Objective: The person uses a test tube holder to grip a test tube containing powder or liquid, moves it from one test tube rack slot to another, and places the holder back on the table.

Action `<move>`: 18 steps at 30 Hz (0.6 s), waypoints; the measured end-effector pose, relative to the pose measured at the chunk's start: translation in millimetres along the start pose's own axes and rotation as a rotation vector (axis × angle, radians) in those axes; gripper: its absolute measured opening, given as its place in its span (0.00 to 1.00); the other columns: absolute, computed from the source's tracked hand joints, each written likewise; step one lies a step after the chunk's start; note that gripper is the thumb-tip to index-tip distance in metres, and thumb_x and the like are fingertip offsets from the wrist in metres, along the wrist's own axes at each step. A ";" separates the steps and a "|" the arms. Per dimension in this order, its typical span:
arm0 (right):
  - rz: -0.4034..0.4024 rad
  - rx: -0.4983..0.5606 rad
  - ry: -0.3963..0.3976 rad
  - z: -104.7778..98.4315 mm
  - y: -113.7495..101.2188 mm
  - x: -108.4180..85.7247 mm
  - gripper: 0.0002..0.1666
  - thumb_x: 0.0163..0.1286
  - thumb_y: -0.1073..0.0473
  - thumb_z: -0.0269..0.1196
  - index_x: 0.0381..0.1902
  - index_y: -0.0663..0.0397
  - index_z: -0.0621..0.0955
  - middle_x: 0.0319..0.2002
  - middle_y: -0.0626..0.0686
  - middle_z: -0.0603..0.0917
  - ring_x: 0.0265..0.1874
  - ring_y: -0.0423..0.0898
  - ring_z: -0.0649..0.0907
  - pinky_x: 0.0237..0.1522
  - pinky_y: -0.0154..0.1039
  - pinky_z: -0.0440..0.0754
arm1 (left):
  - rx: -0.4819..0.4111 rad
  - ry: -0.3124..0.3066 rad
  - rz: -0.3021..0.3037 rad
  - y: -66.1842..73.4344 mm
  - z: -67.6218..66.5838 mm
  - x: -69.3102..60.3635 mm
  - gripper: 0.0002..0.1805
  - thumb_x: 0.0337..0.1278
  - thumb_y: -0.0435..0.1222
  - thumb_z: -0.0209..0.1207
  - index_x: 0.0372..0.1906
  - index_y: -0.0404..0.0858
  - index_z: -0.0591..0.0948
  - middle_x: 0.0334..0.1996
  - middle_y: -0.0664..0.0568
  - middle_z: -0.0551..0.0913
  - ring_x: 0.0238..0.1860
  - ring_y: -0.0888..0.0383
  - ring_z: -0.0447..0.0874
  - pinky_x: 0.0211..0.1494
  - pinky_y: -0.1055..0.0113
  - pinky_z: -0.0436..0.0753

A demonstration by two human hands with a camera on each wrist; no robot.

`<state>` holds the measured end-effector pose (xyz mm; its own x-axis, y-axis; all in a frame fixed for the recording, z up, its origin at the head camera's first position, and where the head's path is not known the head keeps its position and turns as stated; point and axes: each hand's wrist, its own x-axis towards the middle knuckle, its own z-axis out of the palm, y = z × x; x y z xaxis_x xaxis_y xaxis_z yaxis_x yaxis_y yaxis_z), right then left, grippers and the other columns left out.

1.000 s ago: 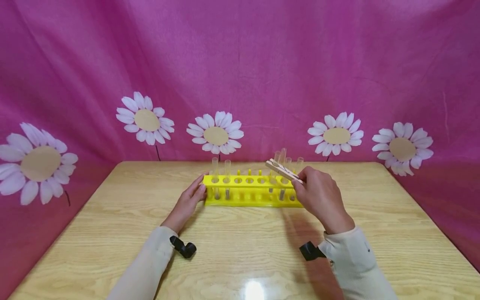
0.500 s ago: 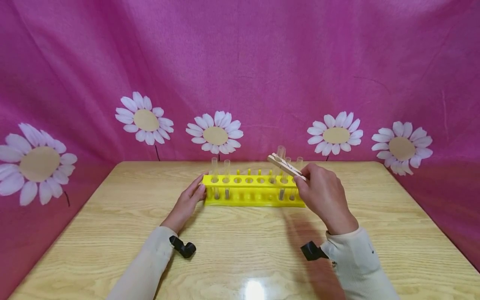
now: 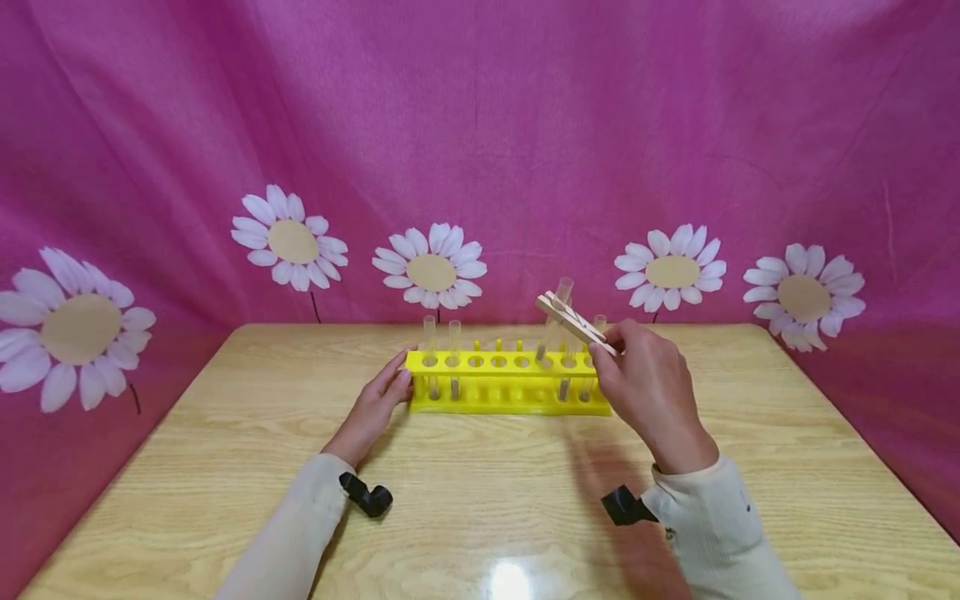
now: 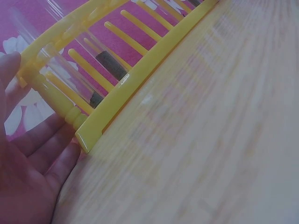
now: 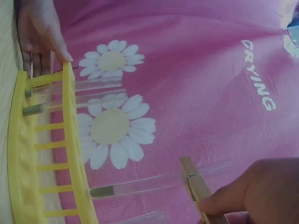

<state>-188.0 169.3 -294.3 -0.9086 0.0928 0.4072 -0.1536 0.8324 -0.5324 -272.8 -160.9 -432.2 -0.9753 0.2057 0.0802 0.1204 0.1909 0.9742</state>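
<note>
A yellow test tube rack (image 3: 498,408) stands on the wooden table. My left hand (image 3: 375,404) holds its left end, thumb at the front corner and fingers about the end post, as the left wrist view shows. My right hand (image 3: 648,387) pinches a wooden clothespin (image 3: 573,321). Clamped in the clothespin's tip is a clear test tube (image 5: 145,185) with dark matter at its bottom. This tube is tilted, its bottom at the rack's top plate in the right wrist view. Several other tubes sit in the rack, such as a left-hand tube (image 3: 455,337); my right hand partly hides the right end.
Drying pegs (image 3: 498,343) rise along the rack's back edge. The wooden table (image 3: 480,492) spreads out around the rack. Behind it hangs a pink cloth (image 3: 517,150) printed with white daisies. Black wrist cameras (image 3: 367,494) sit at both cuffs.
My right hand has raised the clothespin and its test tube; the tube's bottom has come up out of the rack and the tube now leans. My left hand has stayed on the rack.
</note>
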 end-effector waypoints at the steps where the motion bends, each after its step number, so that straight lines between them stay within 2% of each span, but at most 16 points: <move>1: -0.002 0.006 0.002 1.0 -0.7 -0.9 0.10 0.67 0.58 0.62 0.39 0.61 0.79 0.28 0.56 0.81 0.20 0.49 0.73 0.19 0.37 0.72 | 0.001 0.000 0.002 -0.9 0.1 -0.8 0.30 0.70 0.57 0.45 0.74 0.60 0.58 0.72 0.54 0.62 0.62 0.49 0.72 0.66 0.52 0.71; 12: -0.028 0.038 -0.002 11.4 -4.2 -7.1 0.10 0.67 0.58 0.63 0.38 0.61 0.79 0.27 0.55 0.80 0.18 0.47 0.73 0.18 0.37 0.73 | 0.001 -0.004 -0.015 -2.7 2.7 -4.6 0.31 0.70 0.56 0.44 0.75 0.58 0.58 0.72 0.54 0.60 0.61 0.49 0.73 0.66 0.54 0.71; 18: -0.030 0.061 -0.027 17.9 -5.3 -6.1 0.10 0.67 0.59 0.63 0.40 0.60 0.78 0.28 0.55 0.80 0.18 0.47 0.73 0.17 0.37 0.73 | 0.005 -0.001 0.011 -2.4 1.4 -2.8 0.32 0.70 0.57 0.45 0.75 0.57 0.58 0.72 0.53 0.62 0.61 0.48 0.73 0.66 0.52 0.71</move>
<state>-188.6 154.5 -307.3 -0.9132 0.0531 0.4040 -0.2033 0.7999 -0.5647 -270.1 -160.5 -435.0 -0.9736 0.2093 0.0907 0.1321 0.1932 0.9722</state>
